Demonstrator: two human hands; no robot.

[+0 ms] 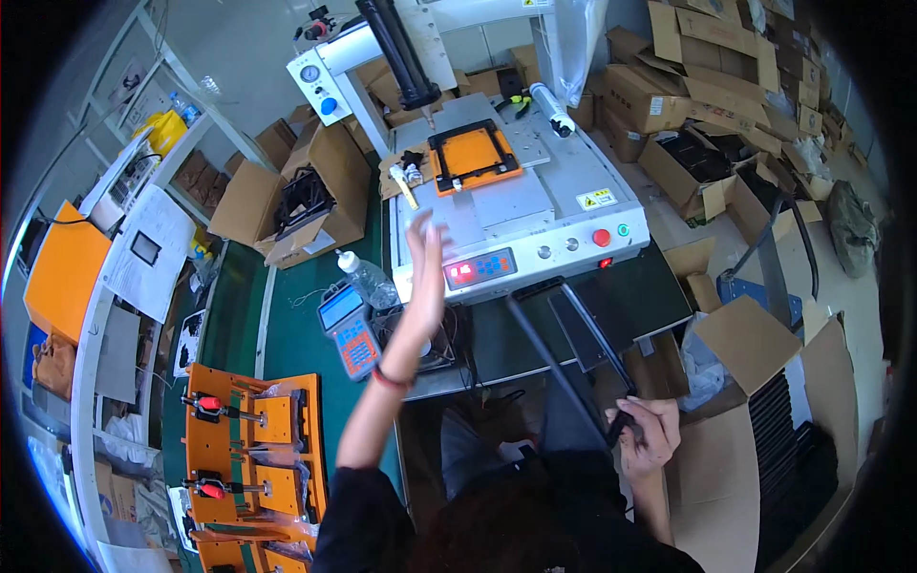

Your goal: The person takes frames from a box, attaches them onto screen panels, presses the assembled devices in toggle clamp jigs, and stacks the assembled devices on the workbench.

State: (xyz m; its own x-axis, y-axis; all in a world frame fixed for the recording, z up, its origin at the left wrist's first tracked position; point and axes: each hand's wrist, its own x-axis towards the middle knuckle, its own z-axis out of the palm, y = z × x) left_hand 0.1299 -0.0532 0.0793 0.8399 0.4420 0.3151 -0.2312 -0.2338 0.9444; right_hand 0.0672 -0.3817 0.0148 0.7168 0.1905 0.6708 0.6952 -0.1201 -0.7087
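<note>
Black short-sleeved top; thin red wristband on left; greyish trousers.

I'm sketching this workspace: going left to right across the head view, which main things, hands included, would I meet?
Orange fixtures, handheld device, left hand, black frame, right hand, nearest open box.

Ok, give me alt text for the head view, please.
A person's right hand holds a black frame beside an open cardboard box. The left hand is raised before a white benchtop machine bearing an orange fixture. An orange rack stands lower left.
</note>
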